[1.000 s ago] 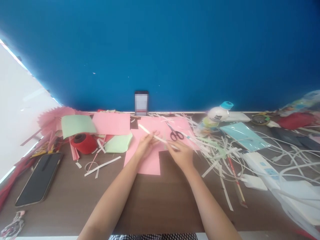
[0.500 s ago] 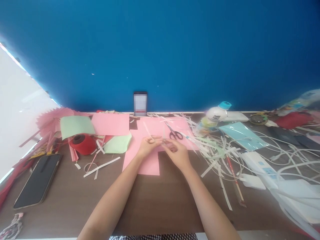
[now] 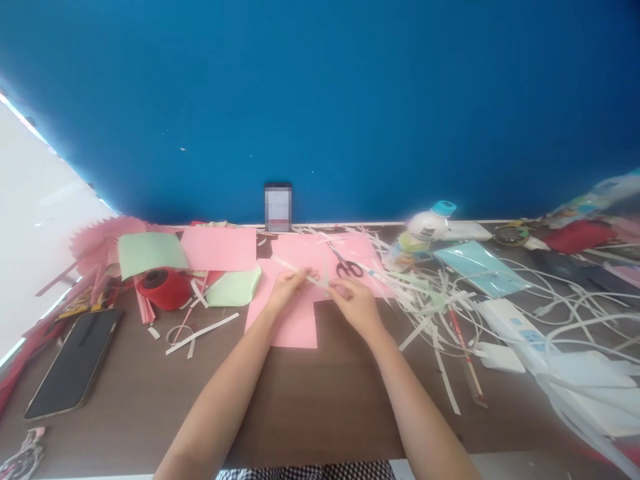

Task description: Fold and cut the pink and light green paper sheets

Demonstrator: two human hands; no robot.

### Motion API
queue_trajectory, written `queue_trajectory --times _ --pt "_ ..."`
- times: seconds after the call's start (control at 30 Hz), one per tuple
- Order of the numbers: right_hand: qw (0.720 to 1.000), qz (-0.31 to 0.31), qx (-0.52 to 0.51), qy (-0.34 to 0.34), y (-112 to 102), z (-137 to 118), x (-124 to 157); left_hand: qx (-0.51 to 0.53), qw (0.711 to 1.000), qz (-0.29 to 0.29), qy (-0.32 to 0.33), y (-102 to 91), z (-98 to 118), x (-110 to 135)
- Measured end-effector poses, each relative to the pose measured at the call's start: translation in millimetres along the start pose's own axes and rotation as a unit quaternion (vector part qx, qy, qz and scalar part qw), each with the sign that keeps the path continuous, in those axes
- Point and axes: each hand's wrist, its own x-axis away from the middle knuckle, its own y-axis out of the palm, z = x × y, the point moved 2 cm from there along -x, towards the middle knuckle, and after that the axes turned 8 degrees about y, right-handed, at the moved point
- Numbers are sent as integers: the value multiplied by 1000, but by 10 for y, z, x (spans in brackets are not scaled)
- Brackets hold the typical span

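Both my hands meet over a pink paper sheet (image 3: 295, 320) at the middle of the brown desk (image 3: 310, 400). My left hand (image 3: 286, 288) and my right hand (image 3: 353, 305) each pinch one thin white paper strip (image 3: 295, 269), which slants from upper left to lower right between them. Black-handled scissors (image 3: 345, 265) lie just beyond my right hand on more pink paper.
A phone (image 3: 277, 207) leans against the blue wall. At left lie a red tape roll (image 3: 163, 287), green paper (image 3: 150, 251), pink paper (image 3: 219, 248) and a dark phone (image 3: 75, 360). At right are a tangle of white strips (image 3: 430, 300), a bottle (image 3: 425, 230) and a power strip (image 3: 515, 327).
The strip went from slanted to folded or bunched between my hands, then back to a slant. My hands stayed close together over the pink sheet.
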Motion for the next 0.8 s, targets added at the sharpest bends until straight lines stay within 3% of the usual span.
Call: queue_trajectory --times 0.13,0.27,0.37,0.43,0.5,0.57,0.63,0.7,0.8 --pt "1000 -21 3 -14 -4 -4 -11 47 999 14 1 -22 10 -24" --pt "999 -29 15 -33 -5 15 -3 31 999 38 8 -68 3 -77" --pt "996 -2 78 -44 1 62 13 -43 990 108 78 -142 42 -86" --pt "988 35 138 -53 5 94 22 -177 946 196 188 -201 106 -48" --pt "979 62 184 -67 13 110 27 -357 854 220 306 -193 160 16" --pt "973 70 202 -85 27 102 31 -513 762 119 377 -106 142 64" --pt "972 67 198 -107 41 77 37 -596 702 -43 387 -4 50 94" --pt "973 65 181 -124 52 51 46 -613 680 -155 371 56 -49 108" --pt "977 73 157 -124 58 40 52 -603 695 -183 347 53 -124 85"
